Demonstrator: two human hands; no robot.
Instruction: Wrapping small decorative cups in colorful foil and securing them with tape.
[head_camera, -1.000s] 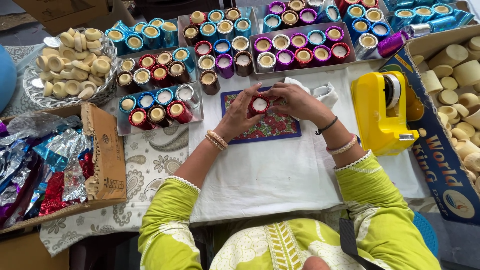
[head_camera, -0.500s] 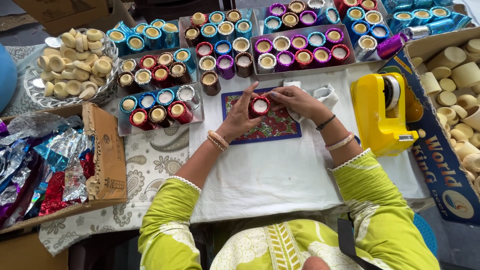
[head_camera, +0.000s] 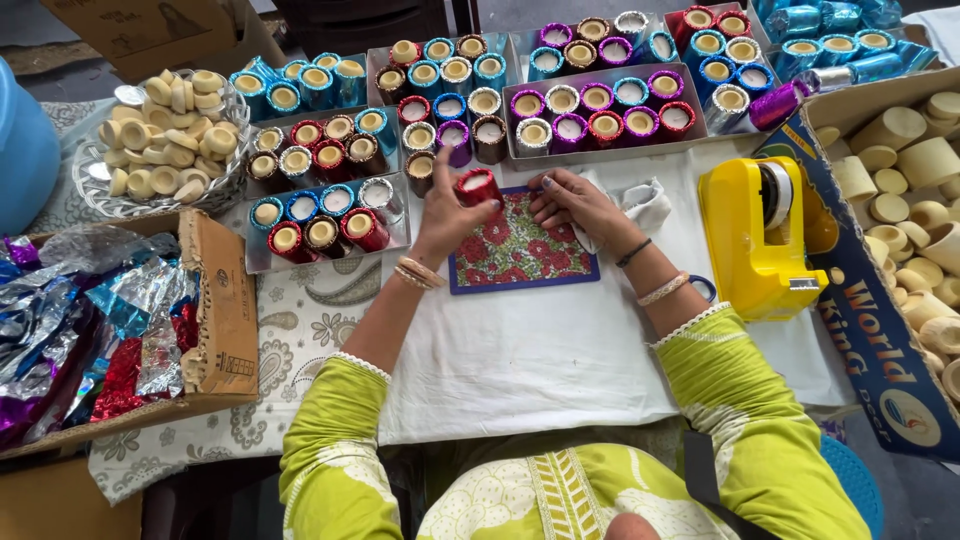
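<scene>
A cardboard box of crumpled foil sheets (head_camera: 90, 330) is located at far left. A red foil-wrapped candle cup (head_camera: 478, 187) is clamped between the fingers of the left hand (head_camera: 447, 212), above the floral mat (head_camera: 522, 247). The right hand (head_camera: 578, 203) is laid flat on the mat, fingers loosely together, nothing gripped. A yellow tape dispenser (head_camera: 765, 238) is positioned at right.

A white cloth (head_camera: 520, 360) is covering the work surface, carrying a floral mat (head_camera: 525, 250), a yellow tape dispenser (head_camera: 765, 235), trays of foil-wrapped candles (head_camera: 600, 110) and a foil scrap box (head_camera: 215, 310).
</scene>
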